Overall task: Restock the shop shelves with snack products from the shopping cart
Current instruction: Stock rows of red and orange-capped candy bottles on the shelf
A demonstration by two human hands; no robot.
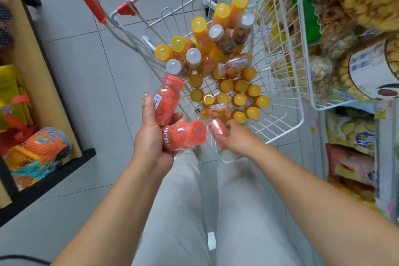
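Your pale trousers point(183, 211) and both bare forearms fill the bottom of the view, with the forearms cut off at the lower edge. Your left hand point(151, 136) is beside the cart's near-left corner, its fingers curled round two pink bottles point(166, 101). One is propped along your thumb, and the other lies across your palm with its cap facing you. Your right hand point(235, 138) is at the near rim of the shopping cart point(300, 114) and grips a third pink bottle point(219, 134). You see that hand from the back, so its fingertips are hidden, and motion blurs the bottle. I cannot tell whether this bottle is inside the wire wall or just outside it.

Inside the cart, yellow-capped bottles point(239, 86) stand packed together on the floor of the basket, and more lean in a heap with a few white-capped bottles point(193, 55) towards the far side. Their labels are too small to read.

To your right, the shop shelves point(382, 112) hold snack packets point(349, 131), smeared by blur near the top. On your left, a netted toy point(41, 147) sits on a dark display that the frame cuts off.
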